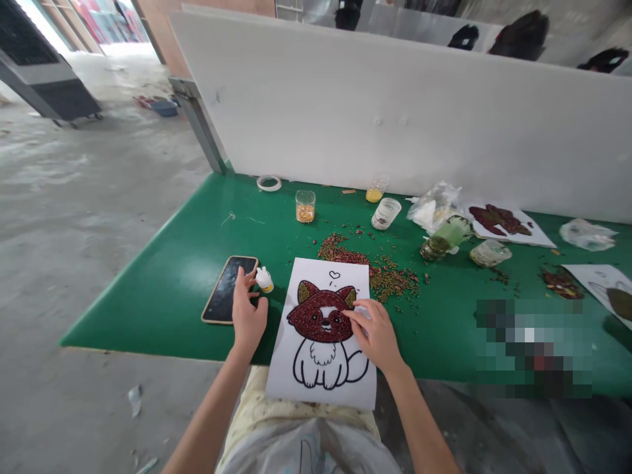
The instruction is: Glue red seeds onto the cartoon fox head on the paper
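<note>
A white sheet [323, 375] with a cartoon fox outline lies at the near edge of the green table [162, 289]; the fox's head [320, 316] is filled with dark red beans. My right hand [375, 332] rests on the sheet, fingertips touching the right side of the head. My left hand [247, 313] lies left of the sheet, fingers over the corner of a black phone [228, 289] and close to a small white glue bottle [264, 279]. Whether it grips the bottle is unclear.
A pile of loose red and green beans [375, 266] lies behind the sheet. Cups of corn [305, 206], tipped jars [442, 240], plastic bags [434, 204], a tape roll [269, 183] and other bean pictures [503, 222] stand farther back. A white board [395, 99] walls the table's far side.
</note>
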A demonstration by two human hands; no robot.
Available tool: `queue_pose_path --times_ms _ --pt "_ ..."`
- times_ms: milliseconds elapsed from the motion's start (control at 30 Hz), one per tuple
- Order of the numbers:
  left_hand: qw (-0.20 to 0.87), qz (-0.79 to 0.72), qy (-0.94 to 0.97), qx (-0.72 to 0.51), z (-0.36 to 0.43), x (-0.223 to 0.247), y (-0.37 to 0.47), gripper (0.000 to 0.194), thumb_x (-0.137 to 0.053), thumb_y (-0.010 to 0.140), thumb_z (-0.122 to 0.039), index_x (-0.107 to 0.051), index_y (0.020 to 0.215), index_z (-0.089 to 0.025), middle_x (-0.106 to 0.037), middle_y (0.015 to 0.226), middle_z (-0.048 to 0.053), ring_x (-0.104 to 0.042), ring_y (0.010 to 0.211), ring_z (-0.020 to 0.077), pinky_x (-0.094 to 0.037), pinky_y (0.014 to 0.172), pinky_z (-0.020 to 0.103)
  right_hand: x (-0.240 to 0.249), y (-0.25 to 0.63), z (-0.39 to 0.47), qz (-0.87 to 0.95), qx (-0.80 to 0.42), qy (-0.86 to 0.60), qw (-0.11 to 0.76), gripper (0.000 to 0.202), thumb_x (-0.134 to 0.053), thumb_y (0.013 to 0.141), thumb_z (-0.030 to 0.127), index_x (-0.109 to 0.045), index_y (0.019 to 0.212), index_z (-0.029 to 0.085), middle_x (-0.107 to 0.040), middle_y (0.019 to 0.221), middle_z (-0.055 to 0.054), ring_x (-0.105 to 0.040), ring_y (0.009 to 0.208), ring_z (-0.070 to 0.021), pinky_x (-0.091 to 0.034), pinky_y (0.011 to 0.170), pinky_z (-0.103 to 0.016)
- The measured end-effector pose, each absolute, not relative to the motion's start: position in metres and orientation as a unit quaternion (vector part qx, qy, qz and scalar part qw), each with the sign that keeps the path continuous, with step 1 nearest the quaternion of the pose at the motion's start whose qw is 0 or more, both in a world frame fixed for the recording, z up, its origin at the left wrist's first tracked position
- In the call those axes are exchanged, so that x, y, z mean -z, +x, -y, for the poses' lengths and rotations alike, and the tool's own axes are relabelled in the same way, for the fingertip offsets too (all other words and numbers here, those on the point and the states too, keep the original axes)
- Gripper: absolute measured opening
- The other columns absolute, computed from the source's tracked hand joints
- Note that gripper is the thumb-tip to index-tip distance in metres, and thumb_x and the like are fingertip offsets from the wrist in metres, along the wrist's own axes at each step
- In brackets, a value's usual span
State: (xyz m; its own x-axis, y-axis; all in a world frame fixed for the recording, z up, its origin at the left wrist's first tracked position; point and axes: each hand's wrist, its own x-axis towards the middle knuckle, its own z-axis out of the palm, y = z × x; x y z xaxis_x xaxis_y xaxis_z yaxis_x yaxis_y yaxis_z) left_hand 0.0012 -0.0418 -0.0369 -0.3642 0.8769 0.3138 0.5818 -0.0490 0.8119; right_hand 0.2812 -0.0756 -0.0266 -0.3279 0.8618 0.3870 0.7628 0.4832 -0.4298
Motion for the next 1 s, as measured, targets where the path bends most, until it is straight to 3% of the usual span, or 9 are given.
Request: queue_pose_path --times_ms 133,233,367,700,1000 --pt "0.148 -0.668 0.545 -0.485 0.041 0.036 0.001 0.078 -0.047 0.071 -0.006 -0.022 0.144 -0.018 -0.051 0.128 0.015 -0.054 0.108 0.0215 -0.05 0.077 0.03 0.028 0.282 0.075 0.77 -0.082 -0.526 0.351 0.021 -0.048 0.086 0.018 -0.063 0.1 0.021 -0.057 0.097 -0.008 -0.051 0.095 -0.0206 -0.043 0.084 -0.037" --pt "0.148 -0.667 0.547 -0.484 0.041 0.037 0.001 0.076 -0.047 0.072 -0.007 -0.023 0.143 -0.018 -0.051 0.127 0.015 -0.054 0.109 0.0218 -0.05 0.077 0.03 0.031 0.285 0.079 0.692 -0.114 -0.581 0.414 0.01 -0.052 0.086 0.027 -0.058 0.085 0.019 -0.056 0.077 -0.003 -0.053 0.074 -0.0159 -0.044 0.069 -0.029" --pt "0.144 -0.675 0.55 -0.47 0.04 0.038 0.0 0.076 -0.048 0.071 -0.007 -0.025 0.142 -0.018 -0.053 0.123 0.014 -0.054 0.109 0.0223 -0.049 0.078 0.03 0.034 0.289 0.092 0.589 -0.189 -0.649 0.443 0.021 -0.044 0.09 0.034 -0.052 0.078 0.019 -0.046 0.058 0.004 -0.043 0.05 -0.0103 -0.035 0.051 -0.023" --pt "0.141 -0.683 0.554 -0.455 0.039 0.035 -0.001 0.076 -0.048 0.068 -0.005 -0.028 0.14 -0.02 -0.055 0.12 0.012 -0.053 0.11 0.0223 -0.049 0.078 0.029 0.038 0.292 0.09 0.545 -0.241 -0.649 0.472 0.027 -0.032 0.094 0.037 -0.051 0.086 0.019 -0.048 0.063 0.002 -0.047 0.057 -0.0112 -0.038 0.057 -0.023" --pt "0.146 -0.689 0.556 -0.442 0.038 0.033 0.0 0.075 -0.05 0.07 -0.008 -0.028 0.14 -0.022 -0.055 0.118 0.011 -0.056 0.103 0.0219 -0.049 0.077 0.031 0.034 0.291 0.087 0.513 -0.291 -0.637 0.496 0.029 -0.033 0.094 0.04 -0.049 0.08 0.019 -0.039 0.053 0.006 -0.04 0.046 -0.0094 -0.034 0.048 -0.021"
